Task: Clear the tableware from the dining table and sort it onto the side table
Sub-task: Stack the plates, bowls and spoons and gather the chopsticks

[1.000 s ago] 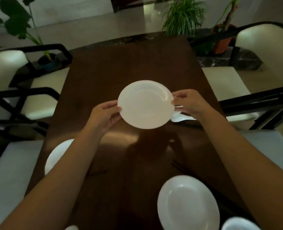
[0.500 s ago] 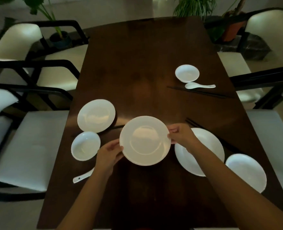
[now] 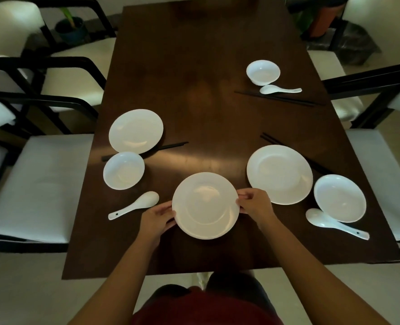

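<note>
Gripping a white plate [image 3: 205, 205] by opposite rim edges, the left hand [image 3: 156, 219] and right hand [image 3: 255, 206] hold it above the near end of the dark counter [image 3: 206, 90]. Another plate [image 3: 279, 174] lies just right; a bowl [image 3: 123, 170] and spoon [image 3: 134, 205] lie left.

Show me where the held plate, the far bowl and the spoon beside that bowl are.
held plate [image 3: 205, 206], head view, on the middle of its face.
far bowl [image 3: 263, 72], head view, on the inside of its basin.
spoon [image 3: 268, 89], head view, on its scoop end, just in front of the far bowl.
</note>
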`<state>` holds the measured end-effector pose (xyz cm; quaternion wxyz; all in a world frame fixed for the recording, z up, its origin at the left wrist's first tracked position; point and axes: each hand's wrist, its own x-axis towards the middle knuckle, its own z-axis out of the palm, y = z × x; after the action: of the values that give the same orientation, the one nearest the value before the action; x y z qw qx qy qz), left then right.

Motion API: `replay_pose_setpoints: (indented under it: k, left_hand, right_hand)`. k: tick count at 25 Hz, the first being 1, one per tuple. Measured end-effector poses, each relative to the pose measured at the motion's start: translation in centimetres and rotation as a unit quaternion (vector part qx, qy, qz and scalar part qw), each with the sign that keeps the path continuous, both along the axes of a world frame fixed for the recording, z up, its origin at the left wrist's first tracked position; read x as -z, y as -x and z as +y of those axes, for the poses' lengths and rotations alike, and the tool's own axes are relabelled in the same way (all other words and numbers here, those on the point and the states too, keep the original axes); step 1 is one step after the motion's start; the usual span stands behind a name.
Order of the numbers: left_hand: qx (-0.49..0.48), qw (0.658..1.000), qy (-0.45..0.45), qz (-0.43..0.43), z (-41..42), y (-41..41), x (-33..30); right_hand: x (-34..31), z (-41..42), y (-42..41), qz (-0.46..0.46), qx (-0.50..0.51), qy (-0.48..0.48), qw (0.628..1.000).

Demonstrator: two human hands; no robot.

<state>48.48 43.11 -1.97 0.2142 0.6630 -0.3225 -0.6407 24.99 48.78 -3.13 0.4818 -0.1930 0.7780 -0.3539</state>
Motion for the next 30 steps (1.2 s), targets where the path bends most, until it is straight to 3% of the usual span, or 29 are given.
replay_pose_setpoints:
  k: [7, 10, 12, 14, 16, 24, 30]
  left_hand:
    - [0.004, 1.0, 0.005, -0.008, 0.0, 0.2, 0.9]
    - [0.002, 1.0, -0.001, -0.002, -0.1, 0.1, 1.1]
    - [0.006, 1.0, -0.007, -0.005, -0.2, 0.0, 1.3]
    - [0.008, 1.0, -0.007, -0.011, -0.2, -0.1, 1.5]
    - [0.006, 1.0, -0.004, -0.016, -0.2, 0.0, 1.5]
    - [0.012, 1.0, -0.01, -0.025, -0.2, 0.1, 1.2]
    - [-0.016, 1.0, -0.021, 0.001, 0.0, 0.6, 0.4]
  right_hand:
    - [1.0, 1.1, -0.3, 0.008, 0.034, 0.011, 0.999]
    - [0.2, 2.2, 0.2, 0.149, -0.065, 0.025, 0.986]
    - [-0.3, 3.9, 1.3, 0.353, -0.116, 0.05, 0.927]
    - [0.5, 6.0, 3.0, 0.523, -0.162, 0.058, 0.835]
    - [1.5, 7.4, 4.4, 0.592, -0.203, 0.045, 0.779]
    - [2.1, 6.1, 6.4, 0.616, -0.313, 0.065, 0.72]
    - [0.6, 5.8, 6.8, 0.621, -0.24, 0.191, 0.722]
